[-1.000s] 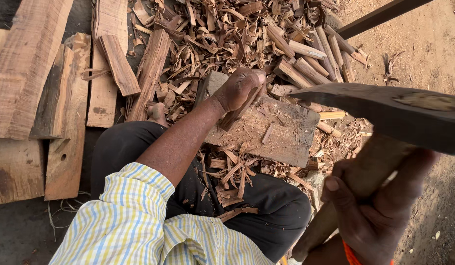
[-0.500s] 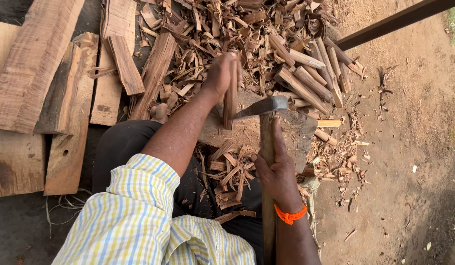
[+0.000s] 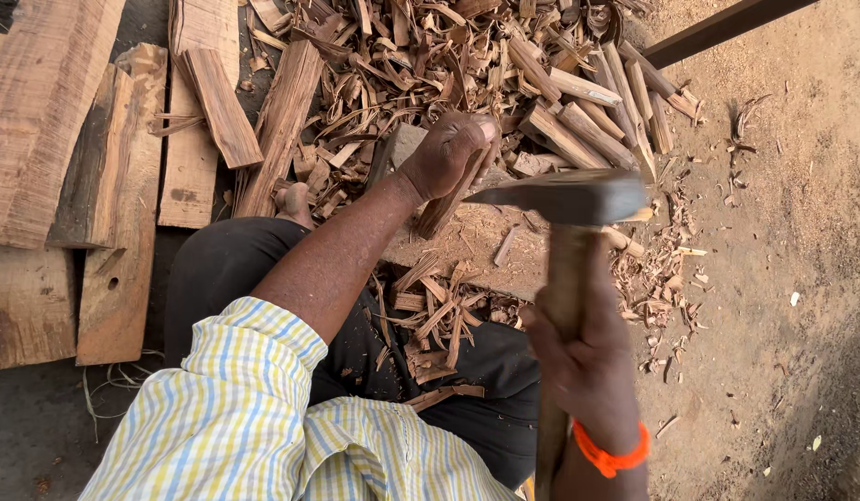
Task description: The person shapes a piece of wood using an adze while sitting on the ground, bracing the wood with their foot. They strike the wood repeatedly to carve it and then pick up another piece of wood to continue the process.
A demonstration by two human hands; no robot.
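Left hand (image 3: 449, 153) grips a thin wood stick (image 3: 446, 206), held tilted w/ its lower end on the chopping block (image 3: 467, 243). Right hand (image 3: 583, 357) clenched round handle of the axe (image 3: 564, 197), blade just right of stick, above block. Wood chips (image 3: 439, 320) lie on the lap; planks (image 3: 96, 167) far left; split sticks (image 3: 588, 111) beyond the block.

Hatchet (image 3: 564, 199) over a thin wood strip (image 3: 449, 199) on a chopping block (image 3: 467, 246)

Blurred grey metal head on a pale wooden handle, blade edge just beside the strip. Reddish-brown strip stood near upright, leaning slightly, foot on the worn, chip-strewn block.
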